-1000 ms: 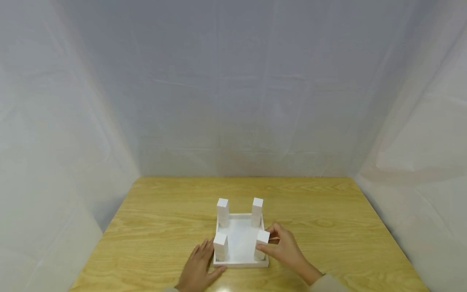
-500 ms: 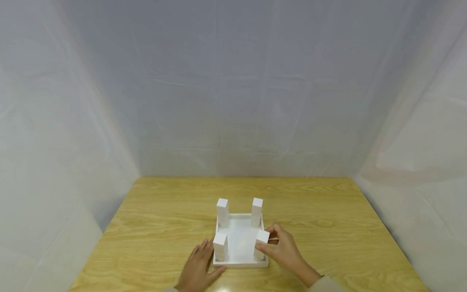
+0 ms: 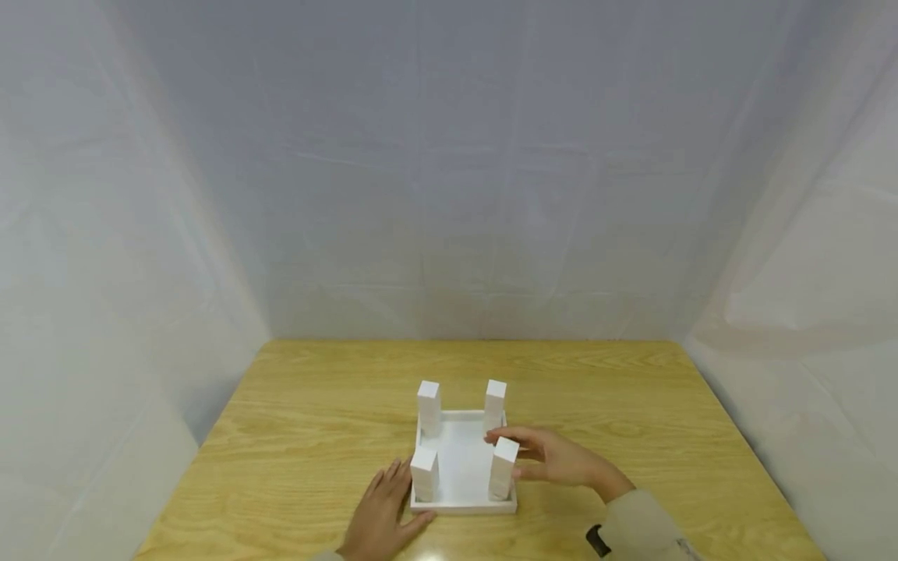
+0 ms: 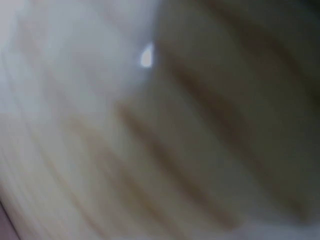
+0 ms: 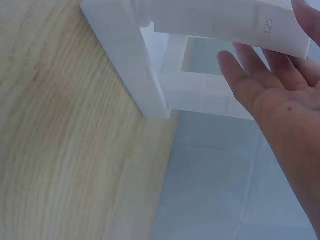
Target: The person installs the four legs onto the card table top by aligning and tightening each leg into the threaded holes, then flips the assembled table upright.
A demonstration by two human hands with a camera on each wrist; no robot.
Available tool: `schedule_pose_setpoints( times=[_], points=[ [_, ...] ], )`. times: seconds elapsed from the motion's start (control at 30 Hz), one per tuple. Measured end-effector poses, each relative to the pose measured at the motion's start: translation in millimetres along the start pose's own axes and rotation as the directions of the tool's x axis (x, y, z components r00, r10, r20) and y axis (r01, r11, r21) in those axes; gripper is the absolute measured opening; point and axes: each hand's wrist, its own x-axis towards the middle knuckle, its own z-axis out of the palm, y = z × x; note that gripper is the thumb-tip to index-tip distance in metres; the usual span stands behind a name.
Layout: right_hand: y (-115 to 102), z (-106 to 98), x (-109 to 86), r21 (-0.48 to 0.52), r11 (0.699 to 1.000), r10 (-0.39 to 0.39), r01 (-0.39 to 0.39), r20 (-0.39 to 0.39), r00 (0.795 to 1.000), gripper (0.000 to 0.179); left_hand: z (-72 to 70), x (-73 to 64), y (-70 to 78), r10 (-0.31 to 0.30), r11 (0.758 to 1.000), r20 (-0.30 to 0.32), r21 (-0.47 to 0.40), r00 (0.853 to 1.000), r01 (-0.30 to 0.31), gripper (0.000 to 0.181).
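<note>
A shallow white tray-like base (image 3: 463, 506) lies on the wooden table, with an upright square white leg at each corner. My left hand (image 3: 382, 510) rests on the table against the base's near left corner, fingers spread along its left side. My right hand (image 3: 561, 456) is around the near right leg (image 3: 502, 471), its fingers reaching behind the leg and its thumb beside it. In the right wrist view the loosely extended fingers (image 5: 240, 70) pass behind that leg near its free end, which is marked "125". The left wrist view has only blurred wood grain.
The near left leg (image 3: 424, 475), far left leg (image 3: 429, 409) and far right leg (image 3: 494, 405) stand upright. The wooden table (image 3: 631, 405) extends around the base. White sheeting (image 3: 463, 195) hangs behind it and on both sides.
My right hand has loosened its pinch on the near right leg and turned, with its fingers now extending behind the leg. That leg has turned slightly. The left hand has stayed put.
</note>
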Motion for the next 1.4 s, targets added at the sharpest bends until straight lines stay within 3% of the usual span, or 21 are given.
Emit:
schedule_pose_setpoints(
  times=[0.13,0.27,0.47,0.73,0.83,1.03,1.13,1.2,1.27,1.4],
  points=[
    [-0.9,0.5,3.3,-0.005,1.000,0.014,-0.014,-0.027,1.000,0.044,1.0,0.0,-0.3,-0.004,1.000,0.003,0.005,1.000,0.004,0.084],
    [1.1,11.1,3.1,-0.020,0.998,0.056,-0.061,-0.193,0.980,0.037,0.8,0.5,0.0,-0.004,1.000,0.003,0.004,1.000,0.004,0.085],
    [4.4,37.5,1.6,-0.079,0.992,0.052,-0.096,-0.442,0.895,0.032,-0.4,1.0,0.5,-0.015,1.000,0.016,-0.004,1.000,0.015,0.085],
    [1.8,59.2,6.9,-0.110,0.977,0.067,-0.185,-0.660,0.749,0.028,0.8,1.0,-0.4,-0.016,1.000,0.022,-0.007,1.000,0.016,0.085],
    [0.0,63.0,8.7,-0.096,0.973,0.088,-0.211,-0.689,0.719,0.029,1.1,1.0,-0.4,-0.021,1.000,0.031,-0.017,0.999,0.022,0.085],
    [-2.0,66.2,10.5,-0.087,0.966,0.110,-0.243,-0.714,0.692,0.030,2.9,0.9,-1.2,-0.025,1.000,0.040,-0.011,0.999,0.026,0.085],
    [-0.6,66.5,9.6,-0.092,0.964,0.111,-0.248,-0.709,0.696,0.032,3.7,1.0,-1.6,-0.023,1.000,0.034,-0.013,0.999,0.024,0.085],
    [0.9,64.8,7.4,-0.096,0.965,0.115,-0.243,-0.681,0.724,0.037,3.7,1.1,-1.6,-0.023,1.000,0.031,-0.016,0.999,0.023,0.085],
    [2.7,60.2,4.3,-0.104,0.966,0.123,-0.235,-0.617,0.777,0.047,3.5,1.1,-1.5,-0.020,1.000,0.027,-0.015,0.999,0.020,0.085],
    [5.3,41.9,-1.8,-0.114,0.979,0.110,-0.167,-0.394,0.913,0.067,2.1,1.0,-1.1,-0.015,1.000,0.020,-0.013,1.000,0.015,0.084]
  ],
)
